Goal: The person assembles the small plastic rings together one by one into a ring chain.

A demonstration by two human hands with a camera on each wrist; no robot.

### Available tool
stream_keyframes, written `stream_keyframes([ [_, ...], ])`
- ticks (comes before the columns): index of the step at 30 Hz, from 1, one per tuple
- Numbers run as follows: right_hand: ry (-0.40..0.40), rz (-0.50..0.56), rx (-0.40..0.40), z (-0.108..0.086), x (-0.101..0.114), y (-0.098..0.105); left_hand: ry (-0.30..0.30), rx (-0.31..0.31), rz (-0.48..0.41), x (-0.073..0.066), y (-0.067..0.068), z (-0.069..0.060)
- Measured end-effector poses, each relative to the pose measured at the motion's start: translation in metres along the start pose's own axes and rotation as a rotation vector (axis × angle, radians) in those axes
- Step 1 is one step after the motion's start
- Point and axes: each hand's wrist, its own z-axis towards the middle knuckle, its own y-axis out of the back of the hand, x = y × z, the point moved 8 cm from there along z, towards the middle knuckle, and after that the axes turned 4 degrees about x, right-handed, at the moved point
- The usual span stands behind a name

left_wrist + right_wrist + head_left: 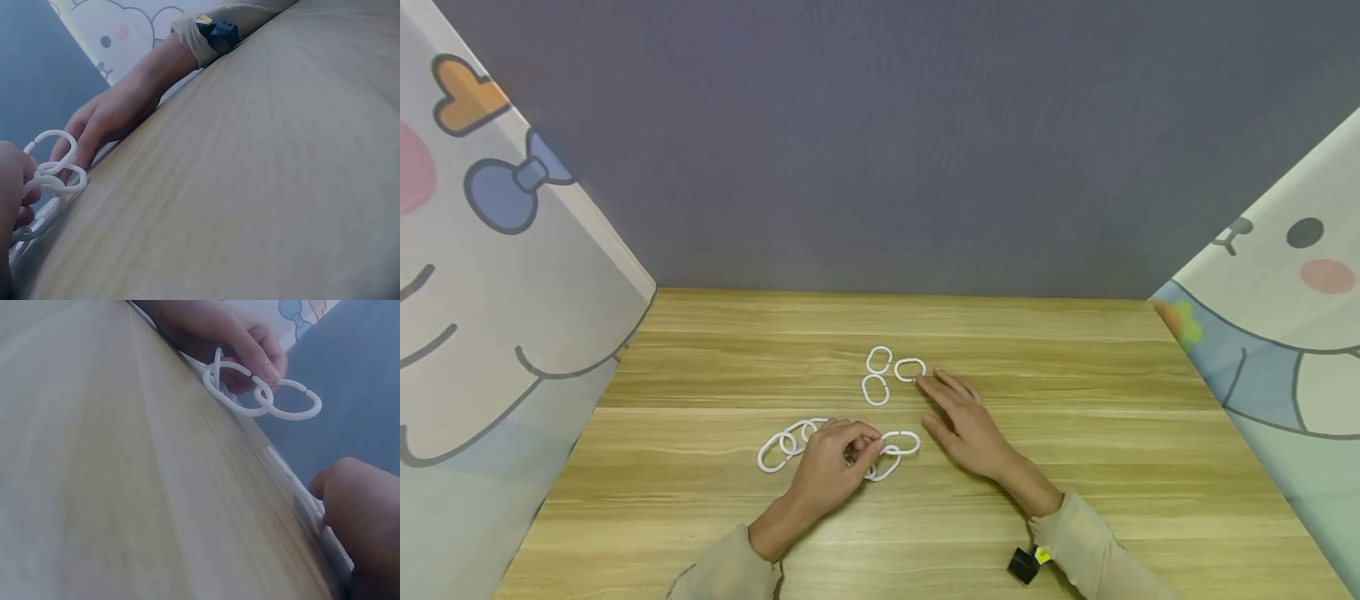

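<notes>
A chain of white oval plastic links (762, 457) passes under my left hand (835, 462). Thumb and index finger of that hand pinch the chain at its right end, where an end link (294, 417) sticks out, linked through its neighbour. Each link has a small gap in its side. My right hand (973, 437) lies low over the table with fingers extended and thumb apart. Its index fingertip touches or nearly touches a loose white link (910, 360). Part of the chain is hidden behind the left hand.
Two more loose links, an upper link (890, 361) and a lower link (876, 405), lie beside the right hand's one. The wooden table (1075, 375) meets a grey back wall (880, 167). A black device (1023, 566) is at the right sleeve.
</notes>
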Motion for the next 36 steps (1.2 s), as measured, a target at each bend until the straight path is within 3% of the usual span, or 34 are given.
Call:
stream_keyframes([
  [8,0.069,-0.02,-0.185,-0.001,0.002,0.011,-0.008,-0.005,-0.002,-0.001,0.0,0.0],
  [13,0.08,-0.028,-0.249,-0.002,0.003,0.015,-0.016,-0.011,0.003,0.0,0.0,-0.001],
  [22,-0.002,0.029,-0.252,-0.001,-0.004,0.017,-0.019,-0.007,-0.003,0.001,-0.001,-0.002],
  [28,-0.078,-0.027,-0.225,-0.001,-0.009,0.015,-0.009,0.005,-0.013,0.002,-0.002,-0.002],
  [32,-0.096,-0.023,-0.194,0.0,-0.011,0.013,-0.01,0.002,-0.008,0.001,-0.001,-0.002],
  [36,-0.112,0.019,-0.221,-0.001,-0.012,0.016,-0.017,-0.004,-0.002,0.001,-0.001,-0.002],
])
